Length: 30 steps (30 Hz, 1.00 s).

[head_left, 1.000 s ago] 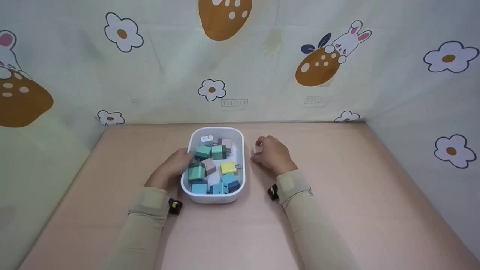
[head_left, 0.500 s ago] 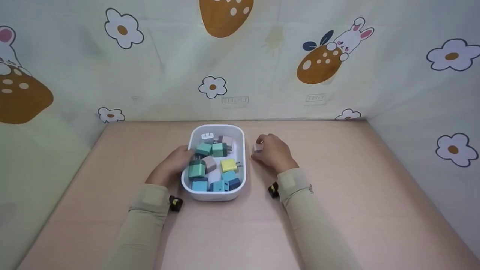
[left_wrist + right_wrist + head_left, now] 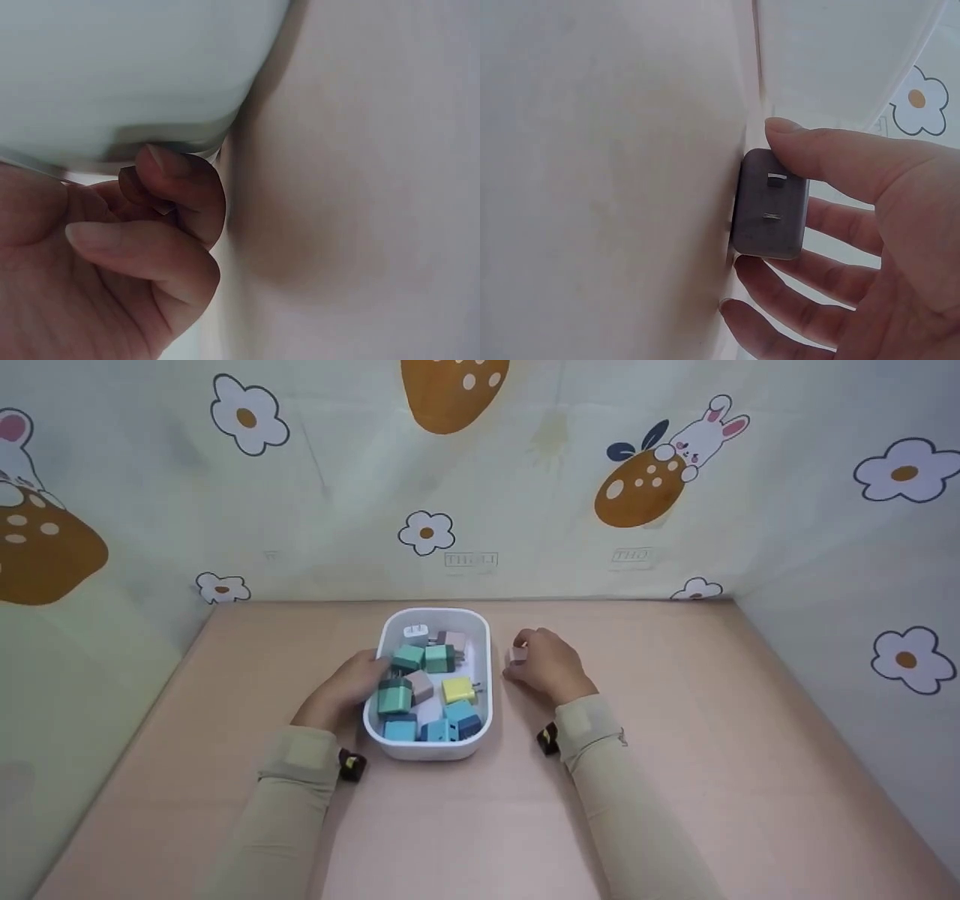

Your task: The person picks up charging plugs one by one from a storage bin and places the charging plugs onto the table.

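Observation:
A white plastic bin [image 3: 429, 751] stands on the table, holding several plug chargers in green, blue, pink, yellow and white. My left hand [image 3: 345, 687] grips its left rim, the thumb over the edge. In the left wrist view, fingers [image 3: 184, 289] curl beside the bin's outer wall [image 3: 127, 75]. Just right of the bin, my right hand [image 3: 553, 666] holds a pink charger [image 3: 517, 655] low at the table between thumb and fingers. The right wrist view shows this charger's darker prong face [image 3: 769, 214], its two metal prongs toward the camera.
A pinkish cloth-covered table [image 3: 450, 825] surrounds the bin. Behind it rises a pale curtain [image 3: 337, 495] printed with flowers and rabbits, and similar cloth closes both sides. A yellow charger [image 3: 458, 690] lies in the bin near its right wall.
The head view has tilted down slightly, so the scene sits a little higher in it. Both hands, the bin and the pink charger keep their places relative to one another.

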### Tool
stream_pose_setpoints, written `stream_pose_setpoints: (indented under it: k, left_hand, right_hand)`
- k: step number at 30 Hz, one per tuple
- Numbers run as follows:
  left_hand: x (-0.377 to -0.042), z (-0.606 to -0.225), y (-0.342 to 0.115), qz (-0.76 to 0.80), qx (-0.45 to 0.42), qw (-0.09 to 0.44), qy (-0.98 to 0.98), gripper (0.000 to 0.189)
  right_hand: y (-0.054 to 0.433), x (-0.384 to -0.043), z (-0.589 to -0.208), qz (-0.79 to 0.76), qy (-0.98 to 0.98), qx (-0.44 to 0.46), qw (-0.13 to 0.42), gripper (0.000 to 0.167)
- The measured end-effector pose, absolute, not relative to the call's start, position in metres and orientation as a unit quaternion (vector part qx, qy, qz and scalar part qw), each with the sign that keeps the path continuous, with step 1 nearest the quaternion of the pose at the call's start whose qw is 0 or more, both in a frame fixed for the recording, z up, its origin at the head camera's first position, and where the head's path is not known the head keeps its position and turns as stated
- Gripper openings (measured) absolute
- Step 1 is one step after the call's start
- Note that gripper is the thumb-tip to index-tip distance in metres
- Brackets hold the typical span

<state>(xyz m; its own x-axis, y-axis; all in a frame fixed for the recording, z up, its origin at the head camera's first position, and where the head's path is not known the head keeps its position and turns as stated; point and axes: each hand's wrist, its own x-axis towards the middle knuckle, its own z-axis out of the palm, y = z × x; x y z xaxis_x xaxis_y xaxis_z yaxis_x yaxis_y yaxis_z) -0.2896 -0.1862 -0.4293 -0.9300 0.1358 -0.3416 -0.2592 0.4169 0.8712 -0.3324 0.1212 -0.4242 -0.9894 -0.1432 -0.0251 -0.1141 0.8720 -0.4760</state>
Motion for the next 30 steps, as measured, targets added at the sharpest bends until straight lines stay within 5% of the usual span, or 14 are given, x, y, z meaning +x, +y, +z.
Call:
stream_pose_setpoints:
  k: [30]
  left_hand:
    - [-0.2912,-0.4285,-0.1858,0.517,-0.030,0.186,0.835,0.057]
  right_hand:
    - [0.1252,-0.3321,-0.4161,-0.266,0.960,-0.070,0.046,0.051]
